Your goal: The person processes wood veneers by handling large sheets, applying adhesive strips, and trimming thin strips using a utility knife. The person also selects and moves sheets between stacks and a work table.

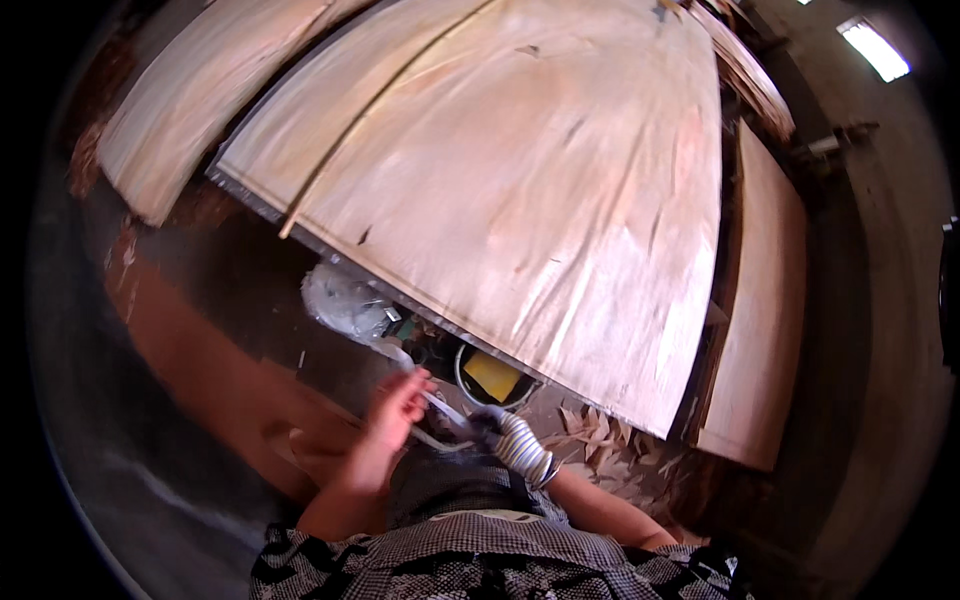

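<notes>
Wood sheet (pixel 520 180) beyond, white strip (pixel 444 408) between left fingers (pixel 413 385) and right fingers (pixel 486 419), clamped by both

Showed as a narrow, whitish strip (pixel 443 408), thin and ribbon-like. Ran slantwise from the bare left hand (pixel 398 405) down to the gloved right hand (pixel 517 446), nearly straight in between. Sagged beneath in a pale curve. Appeared to trail on above, toward crumpled clear plastic (pixel 343 300); too blurred to tell whether joined.
</notes>
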Available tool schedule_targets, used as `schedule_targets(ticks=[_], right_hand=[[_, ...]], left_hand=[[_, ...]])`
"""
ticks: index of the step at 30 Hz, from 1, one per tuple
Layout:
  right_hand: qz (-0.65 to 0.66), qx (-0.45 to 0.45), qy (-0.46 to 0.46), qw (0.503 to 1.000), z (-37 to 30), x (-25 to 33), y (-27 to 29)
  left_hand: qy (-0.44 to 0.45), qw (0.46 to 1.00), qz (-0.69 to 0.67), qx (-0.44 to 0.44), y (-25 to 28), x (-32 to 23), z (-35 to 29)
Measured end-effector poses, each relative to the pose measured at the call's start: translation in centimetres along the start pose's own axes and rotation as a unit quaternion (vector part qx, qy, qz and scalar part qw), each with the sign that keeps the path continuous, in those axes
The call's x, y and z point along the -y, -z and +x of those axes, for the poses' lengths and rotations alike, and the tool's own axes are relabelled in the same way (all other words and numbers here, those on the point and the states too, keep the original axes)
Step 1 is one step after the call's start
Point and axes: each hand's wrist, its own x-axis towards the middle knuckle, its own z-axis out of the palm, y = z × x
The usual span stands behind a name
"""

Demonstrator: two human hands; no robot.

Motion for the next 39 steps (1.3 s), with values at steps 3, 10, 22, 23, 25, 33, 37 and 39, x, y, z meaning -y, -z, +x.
schedule_targets(ticks=[3,10,22,23,25,33,37,39], right_hand=[[-0.159,-0.071,-0.105,0.979,-2.0,-6.0,4.2],[-0.058,-0.003,0.102,0.993,-1.2,-1.6,1.4],[0.211,-0.171,-0.104,0.957,-1.3,-3.8,1.8],[0.312,-0.148,-0.077,0.935,-1.1,-4.3,2.0],[0.397,-0.095,-0.172,0.896,0.1,-6.4,3.2],[-0.372,-0.247,-0.190,0.874,7.1,-18.2,5.0],[-0.353,-0.296,-0.257,0.849,-0.1,-21.7,8.9],[-0.220,-0.481,-0.227,0.818,-9.9,-22.7,12.9]], left_hand=[[-0.035,0.999,-0.037,-0.020,0.4,-3.6,0.2],[0.085,0.984,0.157,0.023,-3.6,5.0,-1.7],[0.183,0.974,-0.127,0.028,-6.1,6.3,1.5],[0.129,0.984,0.079,0.099,-4.6,7.6,1.7],[0.111,0.858,0.428,0.263,-0.7,9.2,3.0],[-0.331,0.438,0.827,0.125,-4.2,13.9,7.9],[-0.266,0.308,0.900,0.156,-1.7,16.7,9.2],[-0.229,0.317,0.907,0.156,-0.9,15.7,8.9]])
